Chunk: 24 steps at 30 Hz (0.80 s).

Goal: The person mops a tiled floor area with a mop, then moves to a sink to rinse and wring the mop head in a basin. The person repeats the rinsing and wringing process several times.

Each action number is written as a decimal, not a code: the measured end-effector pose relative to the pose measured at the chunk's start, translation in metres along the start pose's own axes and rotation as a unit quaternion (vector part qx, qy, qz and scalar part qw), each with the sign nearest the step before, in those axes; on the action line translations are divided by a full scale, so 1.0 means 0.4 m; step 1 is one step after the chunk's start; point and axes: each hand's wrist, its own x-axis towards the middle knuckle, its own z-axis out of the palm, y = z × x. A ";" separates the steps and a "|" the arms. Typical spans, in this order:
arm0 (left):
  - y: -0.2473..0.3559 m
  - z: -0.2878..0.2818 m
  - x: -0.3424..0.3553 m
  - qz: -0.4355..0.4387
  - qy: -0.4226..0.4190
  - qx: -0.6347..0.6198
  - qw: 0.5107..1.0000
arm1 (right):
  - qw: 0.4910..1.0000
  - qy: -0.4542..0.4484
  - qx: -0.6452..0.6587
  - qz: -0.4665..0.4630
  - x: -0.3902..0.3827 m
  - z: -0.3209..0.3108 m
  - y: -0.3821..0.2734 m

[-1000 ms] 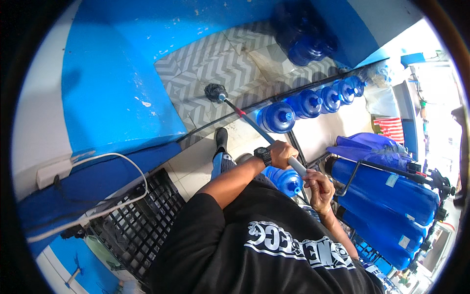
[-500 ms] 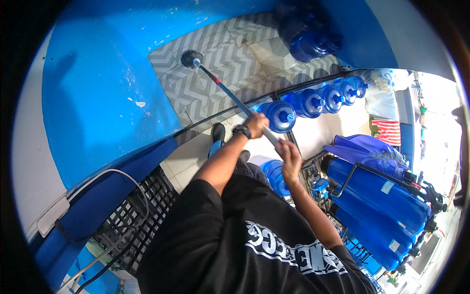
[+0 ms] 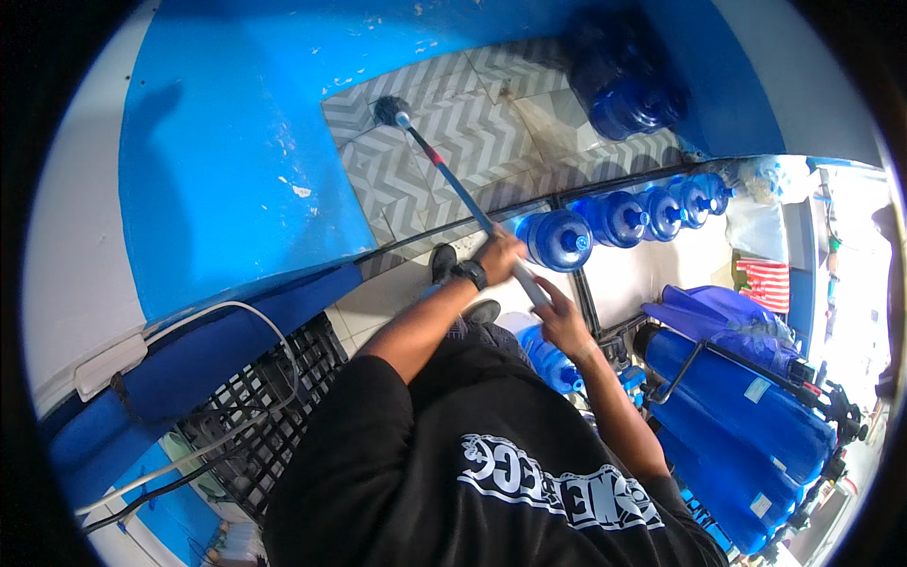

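Observation:
My left hand (image 3: pixel 501 253), below a dark wristwatch (image 3: pixel 469 274) on that arm, grips the middle of a long mop pole (image 3: pixel 456 182) banded in red. My right hand (image 3: pixel 563 319) is closed on the pole's grey lower section. The dark mop head (image 3: pixel 391 111) rests on grey chevron-patterned tiles (image 3: pixel 453 123), near the blue wall (image 3: pixel 236 161). Several large blue water bottles (image 3: pixel 557 241) stand in a row beside a dark rail, right of the pole. My boots show below my hands.
More bottles (image 3: pixel 631 111) occupy the back corner. Blue cylindrical tanks (image 3: pixel 727 406) with pipes are at the right, under purple plastic (image 3: pixel 713 317). A black plastic crate (image 3: pixel 260 416), a white power strip (image 3: pixel 111 364) and cables are at the lower left.
Over the last second the mop head has moved away from me, up and leftward across the tiles, and both hands have gone forward with the pole. The view has shifted slightly.

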 end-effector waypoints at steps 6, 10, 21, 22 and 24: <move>0.363 0.086 0.031 0.026 -0.136 -0.155 0.978 | 0.995 0.003 -0.036 0.092 -0.351 -0.191 -0.008; 0.395 0.079 0.046 0.008 -0.224 -0.130 0.966 | 0.983 0.017 -0.131 0.129 -0.364 -0.167 -0.029; -0.217 -0.172 0.117 -0.016 -0.124 0.013 0.992 | 0.962 -0.004 -0.234 -0.140 0.231 0.010 -0.210; -0.287 -0.218 0.122 -0.009 -0.105 0.040 0.994 | 0.947 0.007 -0.269 -0.178 0.309 0.040 -0.233; -0.407 -0.305 0.129 -0.029 -0.088 0.092 0.991 | 0.938 0.011 -0.281 -0.202 0.450 0.106 -0.278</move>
